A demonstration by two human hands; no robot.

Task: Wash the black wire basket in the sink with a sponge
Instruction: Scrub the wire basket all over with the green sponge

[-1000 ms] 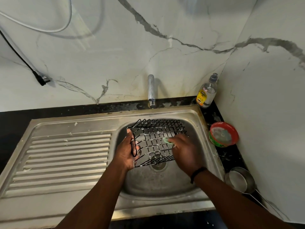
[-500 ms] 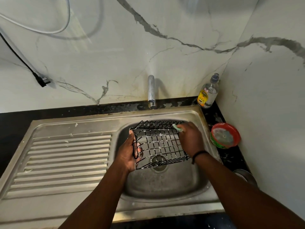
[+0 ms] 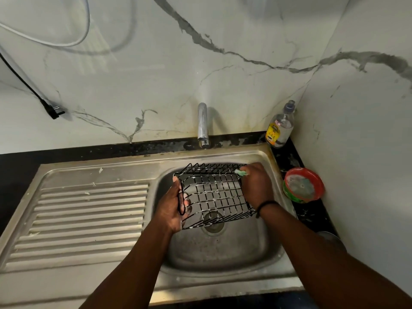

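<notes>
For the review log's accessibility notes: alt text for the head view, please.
Over a steel sink, the left hand grips a black wire basket by its handle while the right hand presses a green sponge to its far corner. The tap looks off.

Right hand (image 3: 256,186) with sponge (image 3: 240,172) moved from basket (image 3: 214,195) middle to far right corner.

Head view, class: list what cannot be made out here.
- Green sponge: mostly hidden inside the right hand.
- Clear soap bottle: label print too small.
- Round steel pot: covered by the right forearm.
- Left hand grip on black wire basket: fingertips hidden.
</notes>
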